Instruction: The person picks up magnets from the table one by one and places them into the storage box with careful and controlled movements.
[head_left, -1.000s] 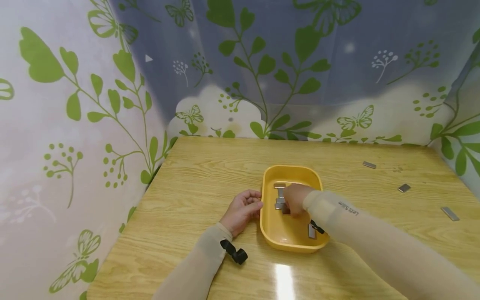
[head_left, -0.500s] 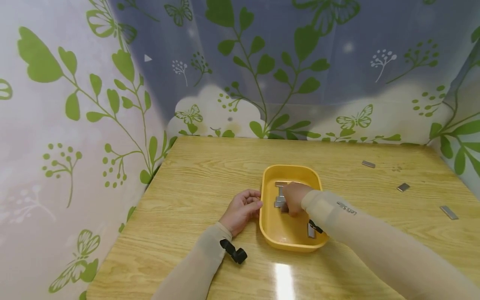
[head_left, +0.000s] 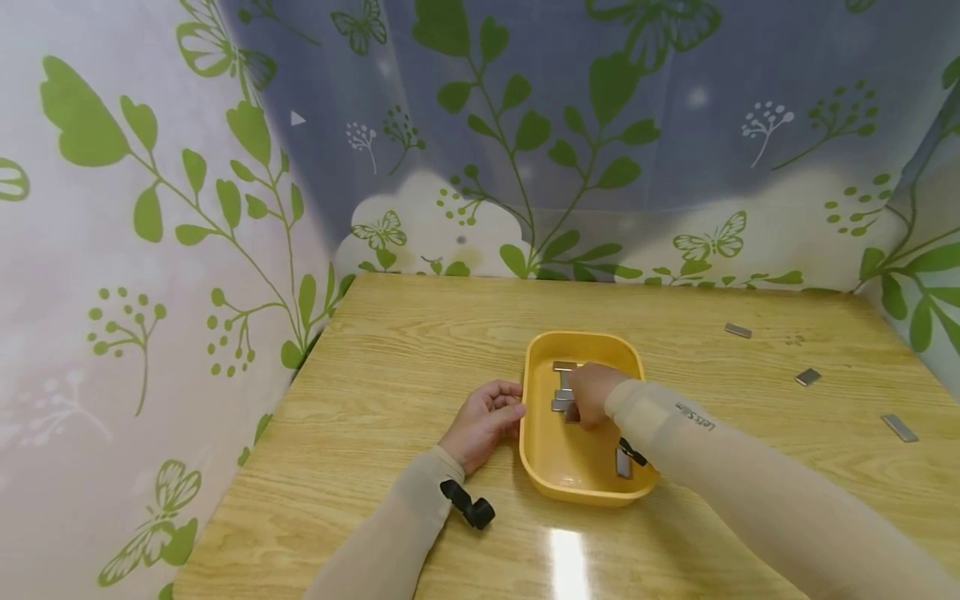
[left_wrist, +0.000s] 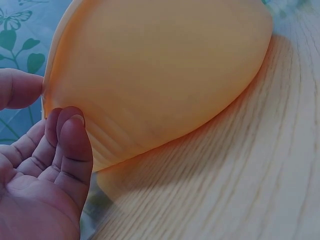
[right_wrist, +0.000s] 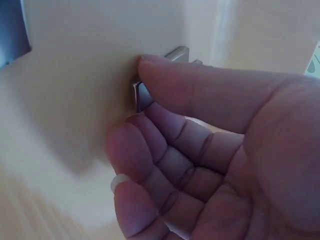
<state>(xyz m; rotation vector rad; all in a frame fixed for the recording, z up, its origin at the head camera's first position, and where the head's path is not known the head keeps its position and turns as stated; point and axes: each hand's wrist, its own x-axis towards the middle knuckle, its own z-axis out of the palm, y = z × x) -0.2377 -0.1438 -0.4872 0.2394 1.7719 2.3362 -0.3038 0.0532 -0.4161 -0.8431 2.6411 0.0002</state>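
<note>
In the head view a yellow plastic tray (head_left: 581,492) stands on the wooden table. My left hand (head_left: 483,425) rests against its left side. The left wrist view shows a fingertip at the rim and bent, relaxed fingers (left_wrist: 75,142) by the outer wall. My right hand (head_left: 596,396) reaches inside the tray. Its thumb and fingers pinch a small silver metal bar (right_wrist: 144,95), mostly covered by the thumb in the right wrist view. Beside that hand, several flat silver bars (head_left: 565,367) lie close together on the tray floor. Another bar (head_left: 623,462) lies separately near the right wall.
To the right of the tray, three more metal bars lie apart on the table: one at the back (head_left: 738,331), one in between (head_left: 807,377) and one nearer the right edge (head_left: 899,427). Patterned cloth (head_left: 480,208) hangs behind the table and along its left side.
The grouped bars in the tray have shifted slightly away and to the right. My right hand stays at them, and the left hand keeps its place at the tray's side.
</note>
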